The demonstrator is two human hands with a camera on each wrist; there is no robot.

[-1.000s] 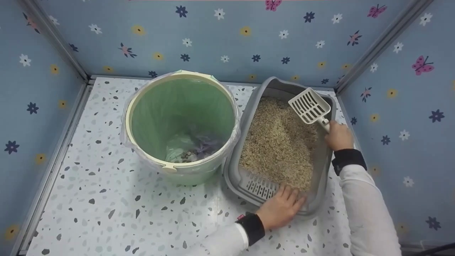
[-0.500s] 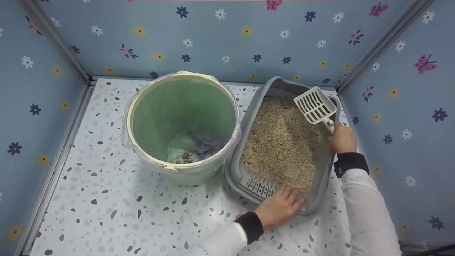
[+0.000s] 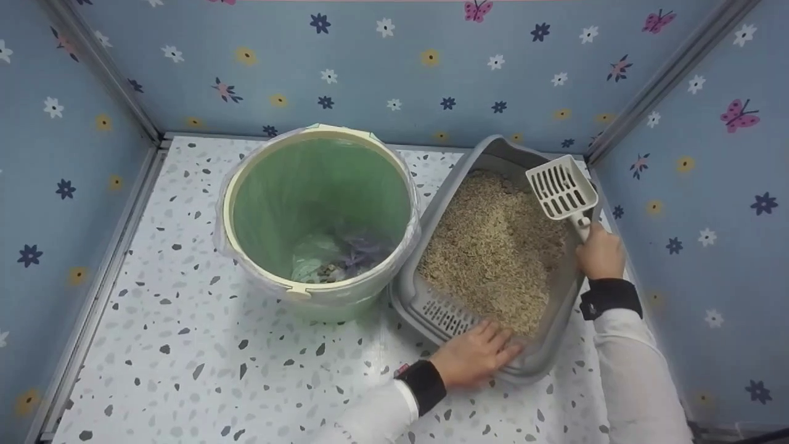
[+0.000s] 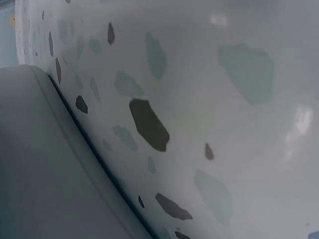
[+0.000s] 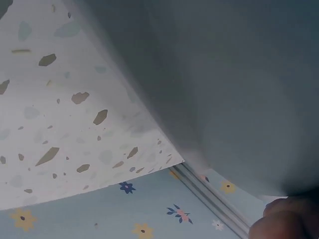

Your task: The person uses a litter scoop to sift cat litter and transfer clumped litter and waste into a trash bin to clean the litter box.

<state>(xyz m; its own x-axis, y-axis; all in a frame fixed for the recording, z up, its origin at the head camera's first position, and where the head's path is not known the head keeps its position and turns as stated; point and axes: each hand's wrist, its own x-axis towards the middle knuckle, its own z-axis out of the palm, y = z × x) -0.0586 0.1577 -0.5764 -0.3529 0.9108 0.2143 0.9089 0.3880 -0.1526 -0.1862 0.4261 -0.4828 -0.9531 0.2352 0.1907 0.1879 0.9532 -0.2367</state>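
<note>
Head: slotted scoop [image 3: 562, 188], grainy litter [image 3: 493, 253]

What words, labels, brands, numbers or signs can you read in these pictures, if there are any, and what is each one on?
No text is readable anywhere.
Red tag on the left wristband: too small to read; I cannot tell if it has lettering.
Scoop, gray litter tray and green bin: no lettering visible.
</note>
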